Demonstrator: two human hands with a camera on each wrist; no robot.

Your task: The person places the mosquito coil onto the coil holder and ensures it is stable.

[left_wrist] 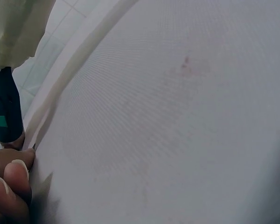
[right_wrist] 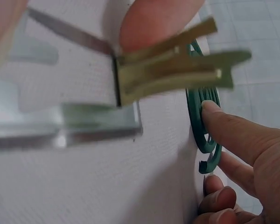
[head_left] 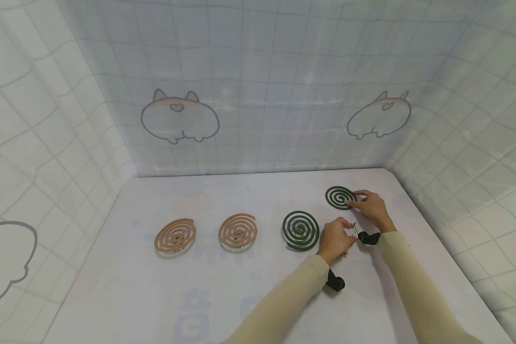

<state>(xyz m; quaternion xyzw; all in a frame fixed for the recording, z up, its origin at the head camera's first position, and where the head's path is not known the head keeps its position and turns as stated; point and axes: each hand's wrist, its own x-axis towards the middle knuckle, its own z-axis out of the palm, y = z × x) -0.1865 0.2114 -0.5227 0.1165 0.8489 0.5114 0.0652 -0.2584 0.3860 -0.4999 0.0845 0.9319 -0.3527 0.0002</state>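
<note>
A green mosquito coil is pinched by my right hand at its right edge. In the right wrist view, the thumb lies across the flat side of that coil, which stands tilted off the table. My left hand holds a small metal coil stand between thumb and fingers, nearer to me than the coil. Close up, the stand's brass-coloured prongs point toward the coil and are apart from it. In the left wrist view only a few curled fingertips show; the stand is out of sight there.
Left of my hands lies a second green coil. Two brown coils sit farther left, slightly raised above the white table. Grid-patterned cloth walls enclose the back and both sides. Dark wrist-camera mounts hang under my sleeves.
</note>
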